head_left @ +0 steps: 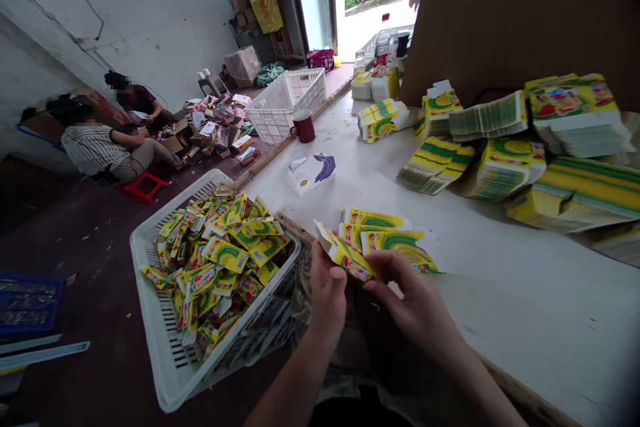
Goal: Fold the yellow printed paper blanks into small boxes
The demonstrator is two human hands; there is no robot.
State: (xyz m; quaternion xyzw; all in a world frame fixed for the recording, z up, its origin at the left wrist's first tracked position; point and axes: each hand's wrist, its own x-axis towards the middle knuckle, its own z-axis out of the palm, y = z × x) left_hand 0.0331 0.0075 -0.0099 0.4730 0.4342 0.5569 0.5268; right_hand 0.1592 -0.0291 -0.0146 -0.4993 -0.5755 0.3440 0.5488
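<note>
We hold one yellow carton (345, 257) at the table edge (500, 293), left hand (327, 293) and right hand (413, 300) both pinching it. Flat cartons (385, 240) lie just beyond; a white basket (165, 347) of folded ones sits left.

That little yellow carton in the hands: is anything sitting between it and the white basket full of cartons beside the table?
Nothing visible. The yellow carton is held by the left hand and right hand at the table edge, and the white basket sits just to the left, open-topped, with only bare air between.
</note>
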